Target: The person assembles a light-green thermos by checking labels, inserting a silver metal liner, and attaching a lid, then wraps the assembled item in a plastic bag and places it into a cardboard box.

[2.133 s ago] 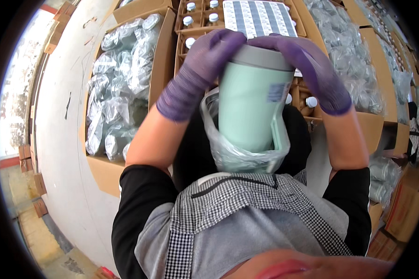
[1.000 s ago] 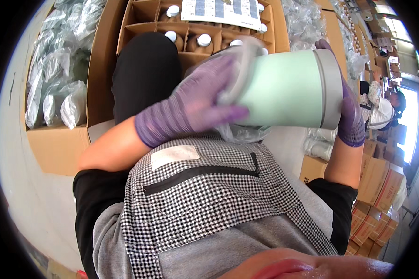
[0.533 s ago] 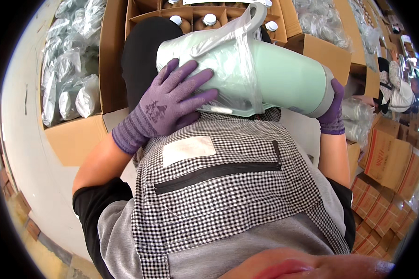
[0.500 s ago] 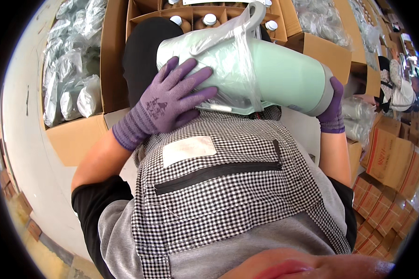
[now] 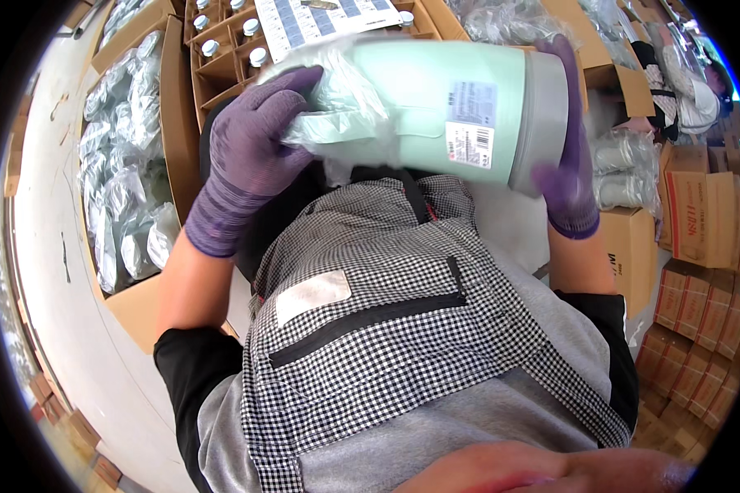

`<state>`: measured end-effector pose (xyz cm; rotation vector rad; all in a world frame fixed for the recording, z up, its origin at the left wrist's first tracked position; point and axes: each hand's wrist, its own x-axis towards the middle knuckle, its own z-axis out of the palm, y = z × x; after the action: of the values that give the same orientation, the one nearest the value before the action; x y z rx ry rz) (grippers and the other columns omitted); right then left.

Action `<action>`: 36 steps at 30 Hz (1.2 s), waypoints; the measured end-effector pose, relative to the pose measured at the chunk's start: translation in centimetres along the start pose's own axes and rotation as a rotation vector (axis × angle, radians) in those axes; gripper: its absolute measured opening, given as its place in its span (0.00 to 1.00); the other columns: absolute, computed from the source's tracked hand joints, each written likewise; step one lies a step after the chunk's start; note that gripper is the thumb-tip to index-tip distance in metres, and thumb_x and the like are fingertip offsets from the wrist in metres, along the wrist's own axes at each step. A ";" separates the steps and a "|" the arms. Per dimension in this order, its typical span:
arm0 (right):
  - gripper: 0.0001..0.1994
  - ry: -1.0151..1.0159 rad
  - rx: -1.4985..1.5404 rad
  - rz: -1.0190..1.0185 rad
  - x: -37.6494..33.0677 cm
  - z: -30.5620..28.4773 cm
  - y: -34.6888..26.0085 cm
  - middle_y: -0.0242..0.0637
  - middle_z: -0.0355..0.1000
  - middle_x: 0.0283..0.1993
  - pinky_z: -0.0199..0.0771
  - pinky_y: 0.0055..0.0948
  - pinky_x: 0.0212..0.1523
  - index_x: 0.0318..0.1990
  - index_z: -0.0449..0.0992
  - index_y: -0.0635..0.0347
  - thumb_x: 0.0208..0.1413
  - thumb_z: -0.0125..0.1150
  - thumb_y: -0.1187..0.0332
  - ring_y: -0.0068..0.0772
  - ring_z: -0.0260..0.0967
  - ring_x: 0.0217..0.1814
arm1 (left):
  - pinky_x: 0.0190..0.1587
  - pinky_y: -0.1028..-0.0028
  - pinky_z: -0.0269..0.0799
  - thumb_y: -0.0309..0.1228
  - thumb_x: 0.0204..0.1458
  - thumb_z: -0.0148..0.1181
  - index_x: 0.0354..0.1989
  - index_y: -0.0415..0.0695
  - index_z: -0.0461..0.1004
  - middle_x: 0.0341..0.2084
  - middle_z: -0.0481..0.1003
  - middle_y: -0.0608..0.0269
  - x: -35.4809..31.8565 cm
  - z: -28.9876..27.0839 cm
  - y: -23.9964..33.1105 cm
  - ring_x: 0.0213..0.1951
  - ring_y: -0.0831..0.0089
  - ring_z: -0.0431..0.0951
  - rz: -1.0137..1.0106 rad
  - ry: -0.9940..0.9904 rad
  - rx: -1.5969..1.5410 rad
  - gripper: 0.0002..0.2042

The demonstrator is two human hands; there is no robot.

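A large mint-green tumbler [image 5: 423,99] lies sideways above my lap, its grey base to the right. A printed label with a barcode is stuck on its side. Clear plastic bag [image 5: 358,99] is bunched around its left end and hides the lid. My left hand [image 5: 263,127], in a purple knit glove, has its fingers closed on the plastic bag at that end. My right hand [image 5: 569,144], gloved the same way and blurred, holds the grey base, with its thumb on the near side and fingers reaching over the end.
A divided carton [image 5: 222,78] of white-capped bottles stands ahead, with a printed sheet [image 5: 329,20] on top. Left of it is a carton of plastic-wrapped items [image 5: 127,164]. More boxes [image 5: 699,205] are stacked at right. A person [image 5: 691,86] is at the far right.
The tumbler has rolled, so its label now shows and its handle does not. The bag has been pushed together toward the left end. My left hand has closed on it.
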<state>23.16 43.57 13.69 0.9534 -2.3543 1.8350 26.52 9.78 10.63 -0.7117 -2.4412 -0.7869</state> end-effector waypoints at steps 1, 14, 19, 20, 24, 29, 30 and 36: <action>0.53 -0.052 -0.154 -0.155 0.5 -0.3 -1.1 0.52 0.55 0.71 0.64 0.46 0.66 0.71 0.56 0.61 0.40 0.69 0.42 0.52 0.61 0.69 | 0.50 0.66 0.77 0.30 0.35 0.72 0.32 0.40 0.74 0.47 0.80 0.54 0.1 -0.7 -0.4 0.48 0.58 0.82 -0.050 -0.089 -0.109 0.16; 0.51 -0.292 -0.197 -0.264 1.9 -0.4 -1.8 0.59 0.57 0.69 0.71 0.51 0.61 0.76 0.42 0.53 0.51 0.55 0.38 0.54 0.61 0.70 | 0.47 0.67 0.79 0.40 0.48 0.70 0.48 0.39 0.79 0.36 0.81 0.55 4.3 -0.3 -4.4 0.39 0.67 0.83 -0.301 -0.574 -0.433 0.22; 0.44 -0.037 0.516 0.724 -0.2 -0.2 1.1 0.49 0.59 0.71 0.70 0.42 0.63 0.75 0.42 0.62 0.63 0.41 0.38 0.42 0.65 0.68 | 0.50 0.64 0.77 0.37 0.49 0.67 0.49 0.42 0.79 0.39 0.81 0.53 3.6 1.3 2.4 0.42 0.59 0.82 -0.365 -0.538 -0.121 0.20; 0.44 -0.123 0.524 0.765 -0.4 -1.3 1.6 0.49 0.58 0.72 0.69 0.42 0.65 0.75 0.42 0.64 0.64 0.39 0.37 0.42 0.65 0.69 | 0.50 0.65 0.77 0.37 0.49 0.67 0.49 0.42 0.79 0.39 0.81 0.52 3.3 1.8 2.5 0.42 0.58 0.82 -0.289 -0.536 -0.076 0.20; 0.49 -0.403 -0.189 0.210 -1.4 -4.6 0.2 0.55 0.50 0.76 0.54 0.43 0.73 0.74 0.47 0.66 0.60 0.49 0.33 0.48 0.54 0.75 | 0.49 0.65 0.77 0.36 0.46 0.69 0.50 0.39 0.78 0.41 0.80 0.50 1.8 1.4 1.2 0.44 0.57 0.81 -0.300 -0.497 -0.216 0.22; 0.48 -0.440 0.038 0.474 -2.1 -5.8 4.1 0.55 0.47 0.77 0.50 0.42 0.73 0.76 0.40 0.61 0.61 0.55 0.40 0.49 0.48 0.78 | 0.50 0.65 0.77 0.33 0.44 0.70 0.51 0.40 0.78 0.42 0.79 0.51 2.2 2.0 2.1 0.45 0.57 0.81 -0.307 -0.503 -0.102 0.23; 0.47 -0.421 0.213 0.736 -1.8 -6.3 4.5 0.54 0.48 0.77 0.51 0.41 0.73 0.77 0.38 0.59 0.62 0.54 0.42 0.48 0.49 0.78 | 0.51 0.65 0.76 0.33 0.44 0.70 0.51 0.40 0.78 0.42 0.79 0.51 2.4 2.5 2.2 0.45 0.57 0.81 -0.305 -0.536 -0.103 0.23; 0.60 -0.469 -0.409 -0.232 -1.3 -4.6 1.3 0.53 0.42 0.78 0.47 0.43 0.75 0.77 0.37 0.56 0.49 0.58 0.28 0.46 0.41 0.81 | 0.49 0.65 0.78 0.36 0.47 0.67 0.53 0.46 0.78 0.38 0.81 0.54 0.5 1.1 0.0 0.43 0.60 0.82 -0.355 -0.445 -0.329 0.22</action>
<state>22.04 48.41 13.51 1.6371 -2.5625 1.0727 25.87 10.65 10.16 -0.6270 -2.9250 -1.3094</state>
